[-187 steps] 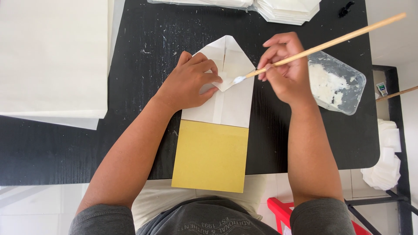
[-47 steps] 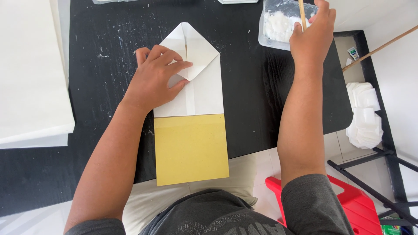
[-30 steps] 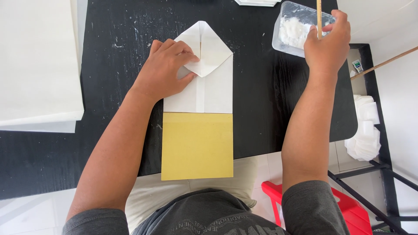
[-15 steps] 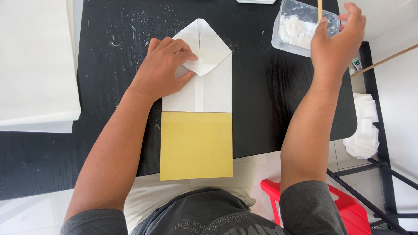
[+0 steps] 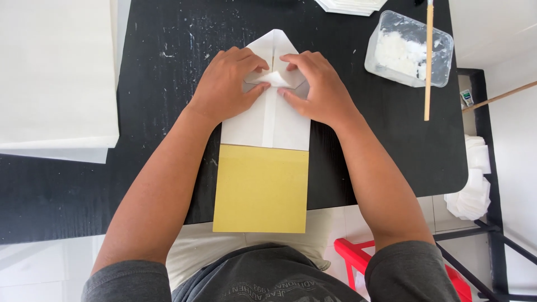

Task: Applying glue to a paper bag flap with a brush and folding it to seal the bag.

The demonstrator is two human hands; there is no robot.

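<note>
Hands both down on white folded paper [image 5: 267, 114] at middle of black table [image 5: 168, 179]; left hand [image 5: 226, 84] lies flat, fingers curled onto left side of the paper's pointed top, thumb pressing toward the centre crease; right hand [image 5: 316, 86] mirrors it on right side, fingertips pressing a small folded flap at the crease; neither hand pinches or lifts anything, both press down; fingertips of the two hands nearly meet over the fold; paper's pointed tip shows beyond the fingers, toward far edge of table; yellow sheet [image 5: 261, 190] lies just below the white paper, touching it, its lower part hanging over near edge of table.

Clear plastic tub [image 5: 407, 50] sits at far right corner of table, open, no lid on it; white pasty lumps inside, smeared on walls; thin wooden stick [image 5: 428, 61] rests across the tub, upper end inside or over it, lower end sticking out over the table; well apart from right hand.

Stack of large white sheets [image 5: 56, 78] covers left edge of table; another small white paper stack [image 5: 349, 5] at far edge; red frame [image 5: 358, 257] below near edge, beside right elbow.
</note>
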